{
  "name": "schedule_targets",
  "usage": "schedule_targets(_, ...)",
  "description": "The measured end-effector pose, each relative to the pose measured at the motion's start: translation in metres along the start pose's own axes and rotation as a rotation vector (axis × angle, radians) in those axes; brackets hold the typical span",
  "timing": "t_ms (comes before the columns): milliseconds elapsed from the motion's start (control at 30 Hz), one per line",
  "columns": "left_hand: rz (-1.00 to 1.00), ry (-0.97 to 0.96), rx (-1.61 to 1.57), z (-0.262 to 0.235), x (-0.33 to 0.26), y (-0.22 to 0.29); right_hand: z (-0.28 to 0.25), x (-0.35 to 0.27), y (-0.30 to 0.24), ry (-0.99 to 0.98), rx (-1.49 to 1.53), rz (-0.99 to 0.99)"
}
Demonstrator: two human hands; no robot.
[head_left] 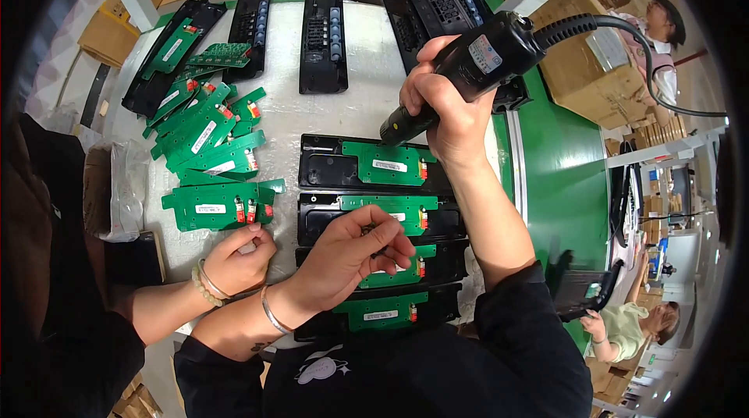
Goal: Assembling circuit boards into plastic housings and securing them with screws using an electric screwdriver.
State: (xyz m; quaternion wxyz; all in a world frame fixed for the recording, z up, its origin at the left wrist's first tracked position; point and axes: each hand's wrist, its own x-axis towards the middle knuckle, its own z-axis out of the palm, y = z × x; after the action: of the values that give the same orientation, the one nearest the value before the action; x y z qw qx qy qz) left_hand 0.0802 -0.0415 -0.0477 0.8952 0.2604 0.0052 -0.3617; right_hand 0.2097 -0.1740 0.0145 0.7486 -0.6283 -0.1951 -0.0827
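My right hand (452, 102) is wrapped round a black electric screwdriver (491, 55), tilted with its nose down to the left. That nose is over the far edge of the farthest black plastic housing (324, 172), beside its green circuit board (386, 163); whether the tip touches is hidden. My left hand (343, 254) is curled, palm up, round small dark pieces that look like screws (368, 229). It hovers over a row of similar housings, each with a green board and a red-and-white part, and hides some of them.
A co-worker's hand (242, 258) is closed at the left, beside a pile of green boards (207, 133). More black housings (324, 43) stand at the back. The screwdriver's cable (608, 21) runs right, above a green bench surface (562, 176). Other people are farther right.
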Motion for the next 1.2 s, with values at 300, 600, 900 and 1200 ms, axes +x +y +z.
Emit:
schedule_targets(300,0.061,0.215,-0.055,0.002,0.001,0.002,0.006,0.006,0.002,-0.063,-0.068,0.075)
schedule_targets(600,0.115,0.327,-0.176,-0.001,0.005,0.007,0.004,0.006,0.001,-0.067,-0.048,0.067)
schedule_targets(900,0.196,0.218,-0.324,-0.013,0.003,0.007,0.009,-0.035,-0.08,-0.349,0.37,-0.225)
schedule_targets(1200,0.197,0.069,-0.434,-0.004,0.004,0.008,0.023,-0.047,-0.07,-0.296,0.311,-0.248)
